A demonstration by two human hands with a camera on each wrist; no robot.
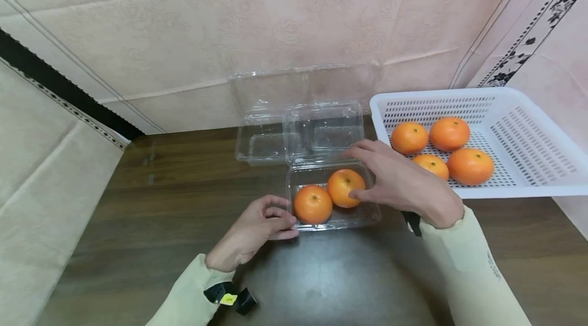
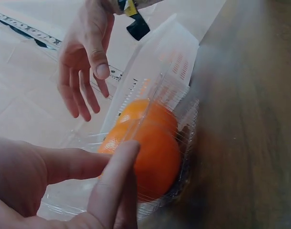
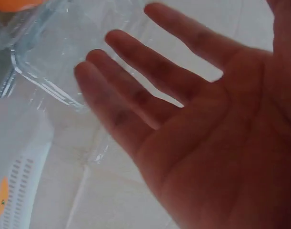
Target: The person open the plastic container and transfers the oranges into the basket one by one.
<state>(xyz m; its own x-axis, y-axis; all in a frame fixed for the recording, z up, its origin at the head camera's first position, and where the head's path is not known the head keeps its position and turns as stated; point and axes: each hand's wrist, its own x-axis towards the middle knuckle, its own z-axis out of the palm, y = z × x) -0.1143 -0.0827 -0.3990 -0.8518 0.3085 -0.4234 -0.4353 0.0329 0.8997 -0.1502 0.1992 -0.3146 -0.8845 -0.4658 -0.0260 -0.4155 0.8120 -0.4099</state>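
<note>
Head view: left hand (image 1: 257,226) pinches the clear plastic clamshell (image 1: 342,225) edge, best held steady so the spread, empty right hand (image 1: 399,175) avoids jostling the oranges (image 1: 312,205).

Cannot see white basket (image 1: 528,192) beyond head view's right edge. Cannot see edge of farther orange (image 1: 342,186) in clear container (image 1: 358,219), covered by right hand (image 1: 401,178). Cannot read tiny print (image 1: 493,266) on right sleeve (image 1: 468,277).

Even, soft light fills the head view, with pale glare on the near bench (image 1: 317,275) and glints along the clear box (image 1: 323,134); both wrist views look hazy, the right hand (image 3: 207,129) shadowed.
</note>
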